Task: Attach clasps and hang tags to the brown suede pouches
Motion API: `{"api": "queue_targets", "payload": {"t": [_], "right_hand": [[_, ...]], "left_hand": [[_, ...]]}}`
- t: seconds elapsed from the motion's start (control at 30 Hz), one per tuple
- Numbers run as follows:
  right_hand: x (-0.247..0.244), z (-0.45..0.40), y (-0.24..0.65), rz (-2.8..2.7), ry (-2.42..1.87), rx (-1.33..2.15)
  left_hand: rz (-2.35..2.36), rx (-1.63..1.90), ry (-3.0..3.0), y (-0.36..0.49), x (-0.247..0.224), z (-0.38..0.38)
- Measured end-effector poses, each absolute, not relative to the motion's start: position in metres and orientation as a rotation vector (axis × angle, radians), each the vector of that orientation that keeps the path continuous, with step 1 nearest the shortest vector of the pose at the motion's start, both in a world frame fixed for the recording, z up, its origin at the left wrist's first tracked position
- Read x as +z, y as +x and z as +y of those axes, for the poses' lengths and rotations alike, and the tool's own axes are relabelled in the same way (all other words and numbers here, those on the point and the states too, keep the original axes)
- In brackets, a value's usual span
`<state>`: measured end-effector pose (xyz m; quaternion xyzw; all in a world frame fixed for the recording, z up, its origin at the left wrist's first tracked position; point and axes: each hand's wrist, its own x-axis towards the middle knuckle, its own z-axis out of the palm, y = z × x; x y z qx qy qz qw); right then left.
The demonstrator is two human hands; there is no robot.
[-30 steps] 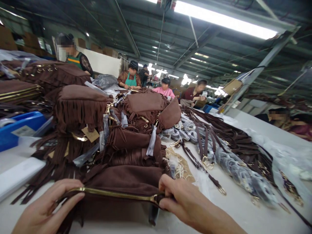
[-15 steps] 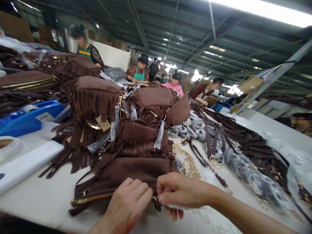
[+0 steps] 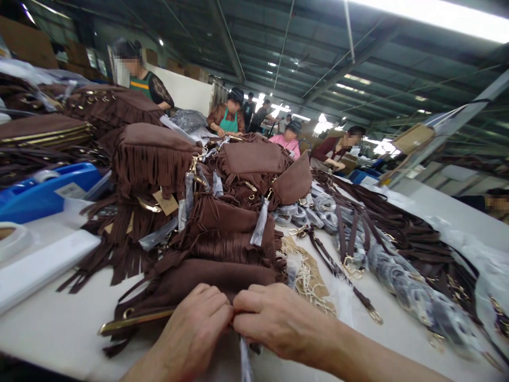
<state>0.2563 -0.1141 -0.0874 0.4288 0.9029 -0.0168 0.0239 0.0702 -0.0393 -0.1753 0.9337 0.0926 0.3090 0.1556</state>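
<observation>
A dark brown fringed leather bag (image 3: 214, 273) lies at the table's near edge, its gold zipper (image 3: 139, 322) facing me. My left hand (image 3: 201, 323) is closed on the bag's zipper edge, near the middle. Against its fingertips, my right hand (image 3: 274, 318) is pinched shut. A strip of clear plastic (image 3: 245, 361) hangs below the right fingers. What lies between the fingertips is hidden. Just behind are more brown fringed bags (image 3: 234, 217), one with a plastic-wrapped zipper pull (image 3: 260, 223).
White cords (image 3: 314, 281) lie on brown card to the right. Beyond them are plastic-wrapped straps (image 3: 397, 270) with gold clasps. At left stand a blue tape dispenser (image 3: 51, 191), a tape roll (image 3: 14, 239) and a white box (image 3: 47, 265). Several people work behind the piles.
My right hand has moved left until its fingers meet my left hand's. The left hand has shifted slightly left with the bag's zipper edge. The plastic strip now hangs below the fingers.
</observation>
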Motion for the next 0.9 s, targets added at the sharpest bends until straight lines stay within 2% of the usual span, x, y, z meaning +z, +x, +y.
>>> {"api": "queue_targets", "payload": {"t": [0.3,0.47,0.53,0.6,0.67,0.73,0.77,0.9], "right_hand": [[-0.099,-0.085,0.253,3.105,1.172,-0.564],[-0.096,-0.106,0.261,3.072,1.144,-0.419],[-0.099,-0.108,0.263,3.062,1.303,-0.469],[-0.103,-0.104,0.262,2.992,1.636,-0.726],[-0.106,-0.094,0.259,2.779,1.955,-1.168],[-0.106,-0.084,0.256,2.59,2.03,-1.536],[-0.105,-0.08,0.255,2.561,2.003,-1.611],[-0.1,-0.081,0.253,2.832,1.688,-1.406]], "left_hand": [[0.27,0.884,2.763,0.047,-0.182,-0.014],[0.328,0.868,2.796,0.047,-0.184,-0.018],[0.315,0.879,2.791,0.055,-0.183,-0.023],[0.31,0.904,2.787,0.063,-0.181,-0.028],[0.352,0.943,2.794,0.069,-0.18,-0.03],[0.397,0.98,2.809,0.07,-0.178,-0.03],[0.401,1.0,2.816,0.069,-0.178,-0.029],[0.353,1.054,2.802,0.063,-0.178,-0.025]]}}
